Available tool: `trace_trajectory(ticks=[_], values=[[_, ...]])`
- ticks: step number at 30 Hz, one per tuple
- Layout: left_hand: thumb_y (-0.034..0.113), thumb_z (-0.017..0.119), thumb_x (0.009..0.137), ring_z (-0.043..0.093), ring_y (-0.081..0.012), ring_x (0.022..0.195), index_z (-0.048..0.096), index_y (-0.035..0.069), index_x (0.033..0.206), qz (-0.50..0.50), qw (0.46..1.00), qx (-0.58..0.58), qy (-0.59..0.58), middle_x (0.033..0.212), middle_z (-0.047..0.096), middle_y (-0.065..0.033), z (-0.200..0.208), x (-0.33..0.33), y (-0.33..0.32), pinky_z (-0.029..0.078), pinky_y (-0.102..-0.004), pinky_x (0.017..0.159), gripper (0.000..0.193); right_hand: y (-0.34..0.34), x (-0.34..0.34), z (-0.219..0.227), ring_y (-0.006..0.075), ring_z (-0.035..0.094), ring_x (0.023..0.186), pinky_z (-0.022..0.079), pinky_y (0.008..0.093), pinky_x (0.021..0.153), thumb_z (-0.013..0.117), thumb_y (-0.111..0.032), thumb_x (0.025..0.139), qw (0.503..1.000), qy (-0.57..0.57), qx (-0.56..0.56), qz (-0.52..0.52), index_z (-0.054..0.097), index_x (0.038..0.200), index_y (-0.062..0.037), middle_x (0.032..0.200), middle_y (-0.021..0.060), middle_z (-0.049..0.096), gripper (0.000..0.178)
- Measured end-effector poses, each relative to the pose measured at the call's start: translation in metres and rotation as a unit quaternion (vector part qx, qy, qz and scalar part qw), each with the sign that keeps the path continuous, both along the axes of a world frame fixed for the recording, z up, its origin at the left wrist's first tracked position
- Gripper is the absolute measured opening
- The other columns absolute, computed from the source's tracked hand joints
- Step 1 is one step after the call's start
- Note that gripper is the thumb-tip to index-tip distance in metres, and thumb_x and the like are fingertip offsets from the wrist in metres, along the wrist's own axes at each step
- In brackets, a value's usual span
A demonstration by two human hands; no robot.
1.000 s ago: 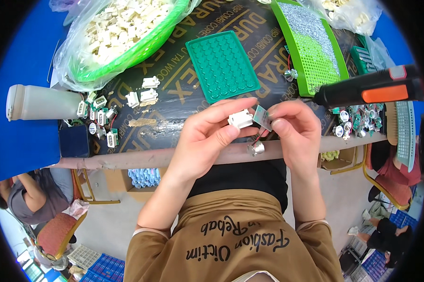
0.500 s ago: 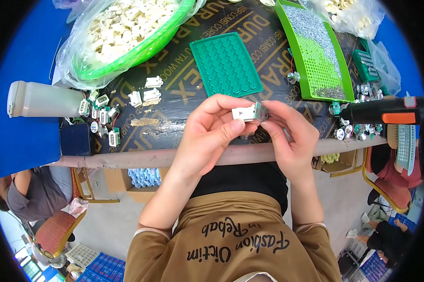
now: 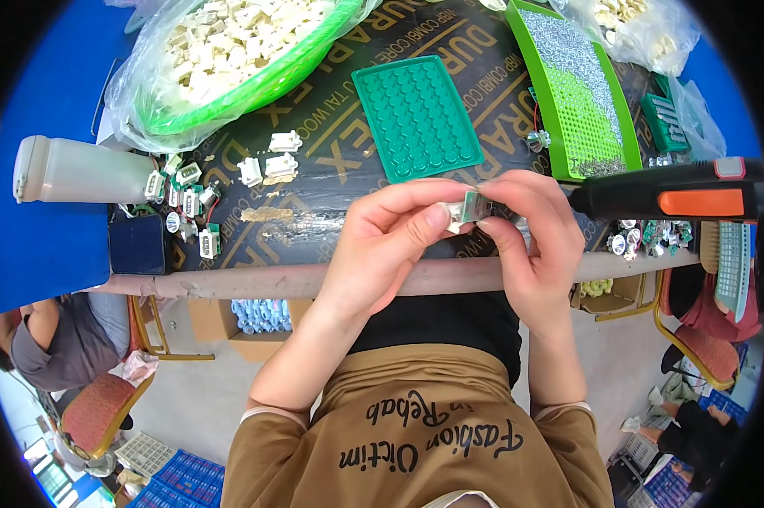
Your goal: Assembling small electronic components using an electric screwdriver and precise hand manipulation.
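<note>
1. Head view, my hands. My left hand (image 3: 390, 241) and my right hand (image 3: 530, 241) meet above the table edge (image 3: 255, 279). Between them I hold a small white part (image 3: 460, 212) with a metal piece (image 3: 478, 206) on it. The left thumb and fingers pinch the white part; the right fingertips close on the metal piece. Both grips are narrow and tight.

2. Head view, the change. One second ago the two pieces were a little apart and a small piece hung lower, near my right fingers. Now they sit pressed together and my hands have come closer. I judge the metal piece is being seated in the white part, but my fingers hide the joint, so I cannot tell if it is fully in.

3. Head view, the driver. The black and orange driver (image 3: 678, 195) now hangs just right of my right hand, lower than before.

4. Head view, the surface. On the dark mat (image 3: 340, 161) lie a green tray (image 3: 416, 118), a long green sieve tray (image 3: 581, 93), a green basket (image 3: 229, 51) of white parts, and loose parts (image 3: 268, 161).

5. Head view, the room. A white bottle (image 3: 81, 169) lies at the left; a person (image 3: 56, 339) sits below the table beside a chair (image 3: 98, 411).
</note>
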State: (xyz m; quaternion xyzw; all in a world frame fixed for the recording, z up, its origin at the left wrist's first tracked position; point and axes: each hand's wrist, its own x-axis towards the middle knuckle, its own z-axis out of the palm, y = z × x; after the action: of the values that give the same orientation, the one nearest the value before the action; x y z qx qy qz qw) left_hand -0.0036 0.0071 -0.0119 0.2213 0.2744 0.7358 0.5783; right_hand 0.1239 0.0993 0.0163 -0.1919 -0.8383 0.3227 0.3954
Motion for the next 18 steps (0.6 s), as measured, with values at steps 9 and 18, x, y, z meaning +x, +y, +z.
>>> trace_trajectory(ticks=[9,18], values=[[0.009,0.048,0.086,0.053,-0.0160,0.093,0.053,-0.002,0.103,-0.010,0.999,-0.020,-0.039,0.105,0.054,-0.0104,-0.0013,-0.0048,0.0006,0.046,-0.0323,0.081,0.020,-0.0043,-0.0016,-0.0012,0.0226,0.055,0.073,0.045,0.0300,0.060,0.061,0.005,0.064,0.999,-0.007,0.037,-0.010,0.061,0.090,-0.0032,0.085,0.0096,0.055,0.027],[0.007,0.049,0.085,0.055,-0.0196,0.093,0.055,-0.005,0.103,0.019,0.998,-0.039,-0.036,0.103,0.056,-0.0151,0.0013,-0.0014,-0.0001,0.048,-0.0352,0.079,0.022,-0.0053,-0.0029,0.0016,0.0223,0.054,0.068,0.044,0.0301,0.057,0.063,0.002,0.062,0.995,-0.018,0.094,-0.013,0.062,0.088,-0.0028,0.079,0.0077,0.056,0.027]])
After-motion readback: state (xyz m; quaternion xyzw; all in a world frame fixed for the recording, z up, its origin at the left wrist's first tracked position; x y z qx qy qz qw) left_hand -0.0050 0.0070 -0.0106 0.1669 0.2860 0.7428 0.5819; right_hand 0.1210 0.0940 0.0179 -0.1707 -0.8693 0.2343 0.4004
